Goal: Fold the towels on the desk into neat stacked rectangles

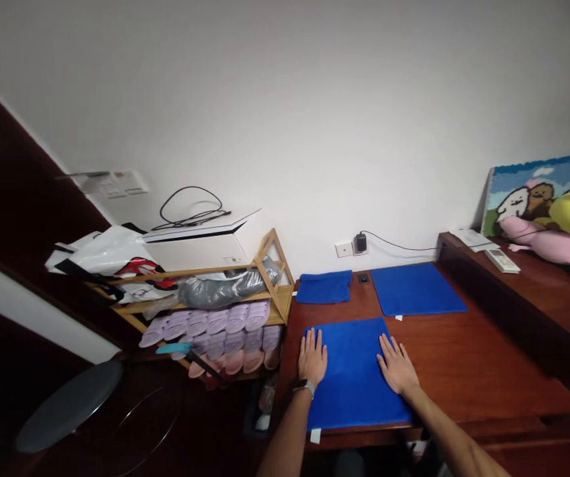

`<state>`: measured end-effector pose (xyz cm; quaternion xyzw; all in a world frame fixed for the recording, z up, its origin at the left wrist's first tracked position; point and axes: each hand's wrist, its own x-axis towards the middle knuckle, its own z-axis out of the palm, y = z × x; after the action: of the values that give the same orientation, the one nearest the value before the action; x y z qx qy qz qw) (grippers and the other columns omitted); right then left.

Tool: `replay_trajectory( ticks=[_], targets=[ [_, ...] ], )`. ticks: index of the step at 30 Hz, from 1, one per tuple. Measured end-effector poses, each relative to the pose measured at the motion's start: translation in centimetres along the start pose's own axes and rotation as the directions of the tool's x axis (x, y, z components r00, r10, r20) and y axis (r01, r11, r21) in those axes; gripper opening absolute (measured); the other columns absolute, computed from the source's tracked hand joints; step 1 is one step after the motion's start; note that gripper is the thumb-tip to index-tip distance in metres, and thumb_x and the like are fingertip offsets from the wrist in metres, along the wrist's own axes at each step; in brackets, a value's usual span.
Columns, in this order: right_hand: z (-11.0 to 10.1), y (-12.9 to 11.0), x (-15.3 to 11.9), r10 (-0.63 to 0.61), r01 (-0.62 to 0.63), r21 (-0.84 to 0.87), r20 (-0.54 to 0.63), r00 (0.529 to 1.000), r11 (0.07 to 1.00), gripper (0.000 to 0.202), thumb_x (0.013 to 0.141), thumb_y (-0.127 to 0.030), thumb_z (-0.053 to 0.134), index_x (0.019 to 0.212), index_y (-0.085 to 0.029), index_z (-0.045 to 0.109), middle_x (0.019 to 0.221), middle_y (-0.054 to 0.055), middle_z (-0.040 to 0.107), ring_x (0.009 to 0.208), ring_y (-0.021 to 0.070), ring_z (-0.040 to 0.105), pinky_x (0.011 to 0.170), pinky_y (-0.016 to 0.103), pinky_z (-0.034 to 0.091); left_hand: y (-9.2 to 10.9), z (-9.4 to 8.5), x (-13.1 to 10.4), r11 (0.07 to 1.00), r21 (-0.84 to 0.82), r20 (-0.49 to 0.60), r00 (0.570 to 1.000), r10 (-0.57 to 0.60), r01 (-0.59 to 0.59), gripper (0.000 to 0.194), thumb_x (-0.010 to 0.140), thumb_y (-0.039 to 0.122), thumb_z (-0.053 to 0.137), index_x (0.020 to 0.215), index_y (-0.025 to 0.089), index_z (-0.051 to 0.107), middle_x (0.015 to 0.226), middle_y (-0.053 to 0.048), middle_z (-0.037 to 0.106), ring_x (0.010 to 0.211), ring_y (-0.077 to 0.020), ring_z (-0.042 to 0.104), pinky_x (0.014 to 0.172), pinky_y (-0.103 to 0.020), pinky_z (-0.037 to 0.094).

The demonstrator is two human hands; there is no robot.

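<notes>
A blue cloth [351,381] lies spread flat along the front of the wooden desk, a white tag showing at its near left corner. My left hand [313,358] rests palm down on its left edge, fingers stretched out; a watch is on that wrist. Flat against the right edge lies my right hand [396,366], its fingers apart. Neither hand holds anything. Farther back, a folded blue cloth [323,287] sits at the left, and another flat blue cloth [418,289] lies at the right with a small white tag.
Left of the wooden desk [483,371] stands a wooden rack [279,308] with lilac slippers [215,321] and a white box [205,248] on top. A round stool [71,407] is at lower left. A raised ledge at right holds a remote [502,260] and a pink plush toy [547,244].
</notes>
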<state>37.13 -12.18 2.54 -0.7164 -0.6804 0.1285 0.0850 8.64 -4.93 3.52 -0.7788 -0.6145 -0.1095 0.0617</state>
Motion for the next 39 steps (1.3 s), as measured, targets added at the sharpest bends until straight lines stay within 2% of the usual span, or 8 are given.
replay_trajectory(
  ticks=[6, 9, 11, 16, 19, 25, 32, 39],
  targets=[
    [0.1, 0.3, 0.2, -0.035, 0.036, -0.024, 0.025, 0.999, 0.999, 0.067, 0.103, -0.043, 0.019, 0.166, -0.017, 0.02, 0.173, -0.001, 0.015, 0.161, 0.0243, 0.008, 0.131, 0.045, 0.007, 13.0, 0.5, -2.3, 0.922, -0.215, 0.026, 0.942, 0.336, -0.323, 0.058, 0.109, 0.041, 0.025, 0.164, 0.024, 0.029, 0.171, -0.007, 0.028, 0.159, -0.0222, 0.023, 0.129, -0.047, 0.028],
    [0.4, 0.6, 0.1, -0.059, 0.06, -0.033, 0.024, 0.998, 0.998, 0.066, 0.102, -0.038, 0.021, 0.165, -0.017, 0.021, 0.174, -0.001, 0.015, 0.161, 0.0243, 0.008, 0.13, 0.046, 0.008, 15.6, 0.9, -4.1, 0.916, -0.272, 0.088, 0.94, 0.33, -0.296, 0.057, 0.11, 0.038, 0.017, 0.164, 0.023, 0.03, 0.169, -0.006, 0.032, 0.158, -0.02, 0.026, 0.129, -0.046, 0.028],
    [0.5, 0.6, 0.2, -0.033, 0.033, -0.014, 0.008, 0.999, 0.999, 0.067, 0.104, -0.043, 0.018, 0.166, -0.017, 0.019, 0.173, 0.0, 0.018, 0.161, 0.0235, 0.01, 0.13, 0.045, 0.009, 13.6, 0.8, -5.2, 0.931, -0.258, 0.096, 0.952, 0.291, -0.258, 0.057, 0.11, 0.041, 0.019, 0.164, 0.025, 0.03, 0.17, -0.005, 0.031, 0.157, -0.0212, 0.027, 0.129, -0.048, 0.028],
    [0.8, 0.3, 0.3, -0.004, 0.004, 0.0, -0.013, 1.0, 1.0, 0.07, 0.104, -0.05, 0.013, 0.166, -0.018, 0.016, 0.173, -0.001, 0.018, 0.161, 0.0222, 0.01, 0.131, 0.044, 0.007, 2.2, 0.2, -8.4, 0.995, -0.093, 0.074, 0.996, 0.046, -0.039, 0.063, 0.108, 0.051, 0.031, 0.163, 0.02, 0.033, 0.169, -0.011, 0.031, 0.156, -0.028, 0.03, 0.126, -0.053, 0.032],
    [0.4, -0.1, 0.6, 0.022, -0.022, -0.029, 0.011, 1.0, 0.999, 0.069, 0.104, -0.048, 0.015, 0.166, -0.018, 0.016, 0.173, -0.003, 0.015, 0.161, 0.0224, 0.009, 0.131, 0.044, 0.006, -1.6, 0.2, -9.5, 0.999, -0.029, 0.031, 0.999, -0.02, 0.021, 0.064, 0.108, 0.051, 0.029, 0.162, 0.018, 0.034, 0.169, -0.011, 0.031, 0.156, -0.0268, 0.03, 0.127, -0.051, 0.032],
    [-0.7, -1.0, 0.0, 0.084, -0.081, -0.068, 0.046, 0.995, 0.994, 0.067, 0.104, -0.045, 0.017, 0.166, -0.019, 0.017, 0.174, -0.001, 0.015, 0.161, 0.0248, 0.011, 0.13, 0.046, 0.008, -0.8, 0.5, -9.2, 0.999, 0.018, 0.019, 0.999, -0.037, 0.036, 0.064, 0.106, 0.048, 0.034, 0.161, 0.013, 0.037, 0.167, -0.015, 0.035, 0.155, -0.0276, 0.032, 0.126, -0.049, 0.033],
    [2.5, -0.6, -6.6, 0.027, -0.029, -0.033, -0.077, 0.997, 0.999, 0.068, 0.104, -0.05, 0.017, 0.166, -0.022, 0.023, 0.173, -0.003, 0.019, 0.161, 0.0267, 0.012, 0.13, 0.05, 0.01, -1.1, 1.4, -9.3, 1.0, 0.011, -0.05, 0.998, -0.024, 0.024, 0.063, 0.106, 0.048, 0.032, 0.161, 0.018, 0.037, 0.165, -0.013, 0.04, 0.155, -0.0266, 0.034, 0.126, -0.05, 0.033],
    [1.7, -1.1, -7.7, 0.05, -0.052, -0.03, -0.06, 0.997, 0.998, 0.068, 0.104, -0.05, 0.018, 0.166, -0.021, 0.022, 0.173, -0.003, 0.019, 0.161, 0.0264, 0.012, 0.13, 0.048, 0.009, -3.4, 0.6, -10.8, 0.996, 0.034, 0.036, 0.996, -0.083, 0.082, 0.064, 0.106, 0.051, 0.031, 0.161, 0.018, 0.037, 0.168, -0.012, 0.034, 0.155, -0.0274, 0.034, 0.124, -0.048, 0.034]
  ],
)
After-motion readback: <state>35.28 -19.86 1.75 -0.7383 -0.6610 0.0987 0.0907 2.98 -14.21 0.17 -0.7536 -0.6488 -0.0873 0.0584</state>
